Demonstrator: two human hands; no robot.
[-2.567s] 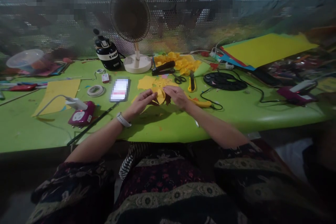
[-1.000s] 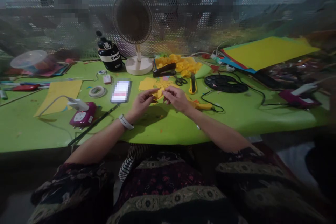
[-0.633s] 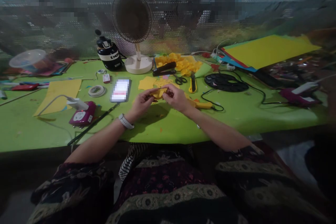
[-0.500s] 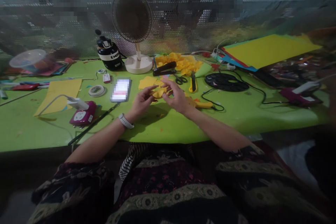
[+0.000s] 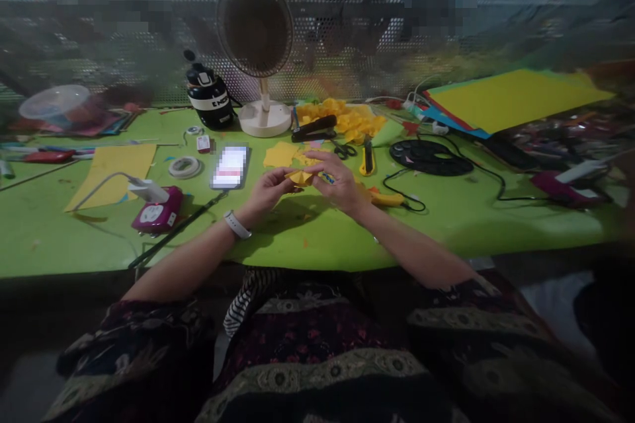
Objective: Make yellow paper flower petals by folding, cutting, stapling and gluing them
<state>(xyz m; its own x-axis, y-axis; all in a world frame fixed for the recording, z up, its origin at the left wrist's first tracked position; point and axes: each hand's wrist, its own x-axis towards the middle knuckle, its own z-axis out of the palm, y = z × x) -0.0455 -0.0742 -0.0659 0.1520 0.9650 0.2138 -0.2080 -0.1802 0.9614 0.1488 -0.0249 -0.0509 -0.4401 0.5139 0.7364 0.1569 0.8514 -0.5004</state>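
Between both hands is a small folded piece of yellow paper [image 5: 300, 178], held just above the green table near its middle. My left hand [image 5: 270, 190] pinches its left side, a pale watch band around the wrist. The fingers of my right hand [image 5: 337, 182] close on its right side and upper edge. Just behind lie flat yellow paper cutouts [image 5: 279, 155]. Black scissors [image 5: 344, 150] and a yellow box cutter [image 5: 367, 157] rest beyond the right hand, and a yellow-handled glue gun [image 5: 387, 199] lies beside it, partly hidden.
A white fan [image 5: 265, 117] and a black bottle [image 5: 209, 102] stand at the back, near a black stapler [image 5: 314, 129] and a heap of yellow paper pieces [image 5: 350, 115]. Left are a phone [image 5: 229, 167], a tape roll [image 5: 184, 166] and a purple power adapter [image 5: 157, 210]. A black palette [image 5: 430, 156] lies right.
My fingers have shifted on the yellow paper; the right hand's fingers now reach flatter across its top. The camera view has moved slightly.
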